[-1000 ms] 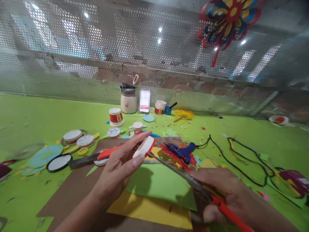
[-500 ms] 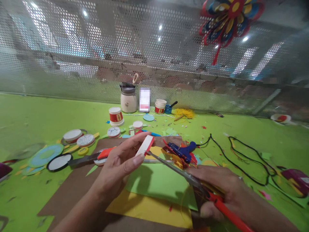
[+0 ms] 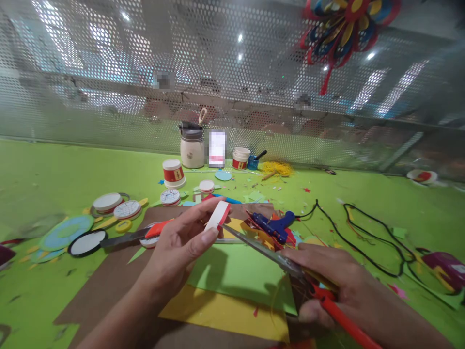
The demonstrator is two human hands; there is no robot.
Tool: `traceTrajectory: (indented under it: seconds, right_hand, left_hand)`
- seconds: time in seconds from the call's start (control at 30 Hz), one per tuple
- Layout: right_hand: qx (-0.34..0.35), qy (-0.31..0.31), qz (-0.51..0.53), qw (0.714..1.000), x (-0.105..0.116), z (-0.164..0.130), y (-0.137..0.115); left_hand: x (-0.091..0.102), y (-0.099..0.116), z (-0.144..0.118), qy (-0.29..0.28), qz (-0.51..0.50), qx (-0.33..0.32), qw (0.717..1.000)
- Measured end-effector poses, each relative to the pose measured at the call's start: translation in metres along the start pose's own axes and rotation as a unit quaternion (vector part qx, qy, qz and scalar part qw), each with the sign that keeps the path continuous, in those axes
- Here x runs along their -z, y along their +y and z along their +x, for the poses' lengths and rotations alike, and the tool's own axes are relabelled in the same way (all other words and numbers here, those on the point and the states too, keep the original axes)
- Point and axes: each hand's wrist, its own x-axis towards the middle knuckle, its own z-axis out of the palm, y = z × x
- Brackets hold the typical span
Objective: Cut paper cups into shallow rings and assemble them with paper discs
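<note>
Between thumb and fingers, my left hand (image 3: 185,242) grips a small folded strip of paper (image 3: 219,214), white on its face with a red edge. Red-handled scissors (image 3: 271,254) are in my right hand (image 3: 337,283), their blades pointing up and left. The blade tips lie at the strip's lower right edge; whether they cut into it is too small to tell. Under both hands are a green paper sheet (image 3: 240,269) and a yellow sheet (image 3: 225,315) on brown card (image 3: 109,281).
A blue glue gun (image 3: 274,225) with a black cord (image 3: 359,249) lies right of the strip. Paper tubs (image 3: 172,173), a lidded jar (image 3: 192,148) and a phone (image 3: 217,148) stand at the back. Round lids (image 3: 128,210) and a black-rimmed disc (image 3: 87,242) lie left.
The scissor blades have closed somewhat at the strip's edge. The left hand keeps its hold on the strip, and the view has shifted slightly.
</note>
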Motion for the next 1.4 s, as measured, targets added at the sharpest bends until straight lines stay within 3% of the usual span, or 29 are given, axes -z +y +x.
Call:
traceTrajectory:
  seconds: [0.43, 0.67, 1.03, 1.4]
  right_hand:
    - [0.025, 0.029, -0.009, 0.999, 0.000, 0.001, -0.007]
    - [0.034, 0.047, -0.050, 0.997, 0.003, 0.004, -0.010]
    - [0.043, 0.058, -0.099, 0.992, 0.006, -0.001, -0.009]
    - [0.067, 0.065, -0.081, 0.992, 0.009, 0.002, -0.018]
  left_hand:
    - [0.002, -0.002, 0.001, -0.011, 0.021, -0.029, 0.999]
    - [0.006, -0.003, 0.004, -0.033, 0.031, -0.011, 0.999]
    - [0.003, -0.003, 0.001, -0.020, 0.035, -0.004, 0.999]
    - [0.014, -0.009, 0.007, -0.084, 0.033, 0.000, 0.996]
